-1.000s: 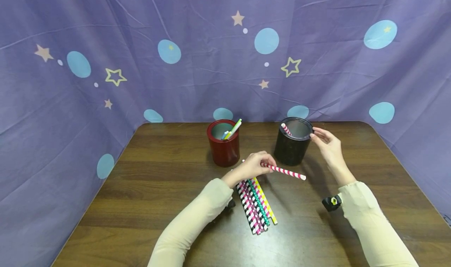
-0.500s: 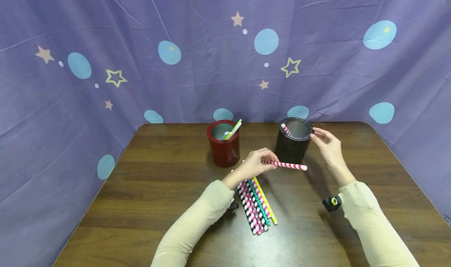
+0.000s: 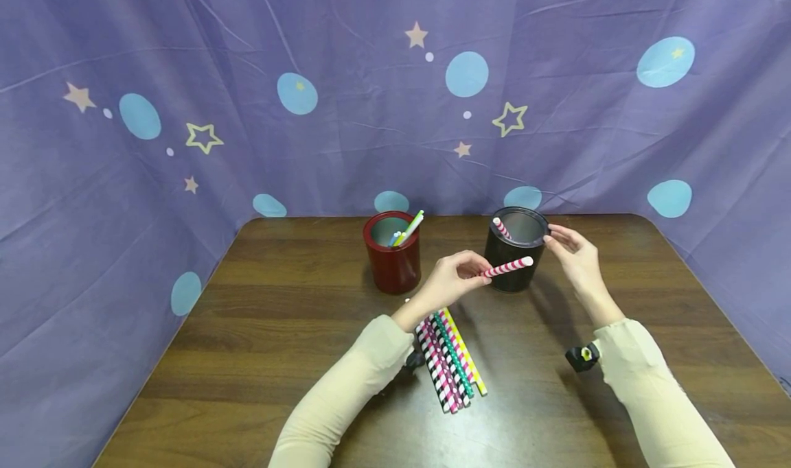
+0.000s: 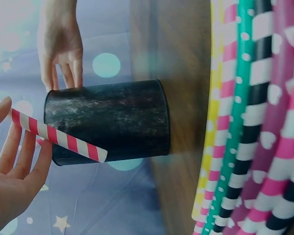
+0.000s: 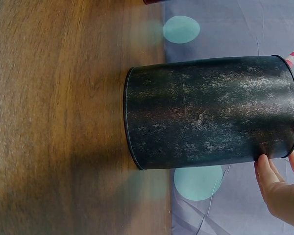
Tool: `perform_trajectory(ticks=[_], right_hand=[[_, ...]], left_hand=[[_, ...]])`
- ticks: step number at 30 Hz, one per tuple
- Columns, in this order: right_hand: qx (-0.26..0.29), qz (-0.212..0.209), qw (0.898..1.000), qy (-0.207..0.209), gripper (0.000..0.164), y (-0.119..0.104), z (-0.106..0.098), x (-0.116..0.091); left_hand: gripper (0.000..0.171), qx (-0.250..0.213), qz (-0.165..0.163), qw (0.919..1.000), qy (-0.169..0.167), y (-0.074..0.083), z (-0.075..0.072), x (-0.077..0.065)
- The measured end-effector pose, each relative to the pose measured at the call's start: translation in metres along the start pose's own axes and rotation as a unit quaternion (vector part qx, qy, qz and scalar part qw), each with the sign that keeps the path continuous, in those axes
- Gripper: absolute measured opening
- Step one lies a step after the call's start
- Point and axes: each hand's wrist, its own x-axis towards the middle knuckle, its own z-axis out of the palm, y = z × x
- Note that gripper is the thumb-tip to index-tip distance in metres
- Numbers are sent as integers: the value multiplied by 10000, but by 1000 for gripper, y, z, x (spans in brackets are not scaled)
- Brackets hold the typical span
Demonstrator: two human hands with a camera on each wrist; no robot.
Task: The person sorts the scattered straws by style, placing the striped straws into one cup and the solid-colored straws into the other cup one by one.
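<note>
My left hand (image 3: 454,279) pinches a red-and-white striped paper straw (image 3: 508,267) between thumb and fingers. The straw's free end points right and slightly up, overlapping the black can (image 3: 513,265) in the head view. That can stands upright, with a similar striped straw (image 3: 502,228) leaning inside it. At the can's right side, my right hand (image 3: 577,262) touches the upper wall by the rim with its fingertips, fingers fairly straight; the right wrist view shows fingertips (image 5: 262,160) on the dark metal.
Left of the black can stands a dark red can (image 3: 393,265) holding several straws (image 3: 408,229). A row of patterned paper straws (image 3: 451,365) lies on the wooden table (image 3: 247,344) below my left hand. A purple curtain (image 3: 346,159) hangs behind the table.
My left hand has risen slightly and moved right, toward the black can. The straw's free end has swung from pointing down to pointing up. My right hand stays at the rim.
</note>
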Motion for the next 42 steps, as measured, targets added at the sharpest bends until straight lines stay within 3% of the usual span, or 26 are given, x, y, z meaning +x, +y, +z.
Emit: perform_trajectory(ticks=[15, 22, 31, 35, 42], right_hand=[[44, -3, 10000, 29, 40, 0, 1, -1], [-5, 13, 10000, 50, 40, 1, 1, -1], [30, 25, 10000, 30, 40, 1, 0, -2], [42, 50, 10000, 41, 40, 1, 1, -1], [16, 34, 10000, 37, 40, 1, 1, -1]], left_hand=[[18, -626, -22, 9961, 622, 12, -2, 18], [20, -996, 388, 9873, 1177, -6, 6, 38], [21, -1300, 515, 9744, 1759, 31, 5, 43], [21, -1409, 514, 9686, 1982, 37, 6, 46], [20, -1454, 495, 9618, 2264, 32, 9, 55]])
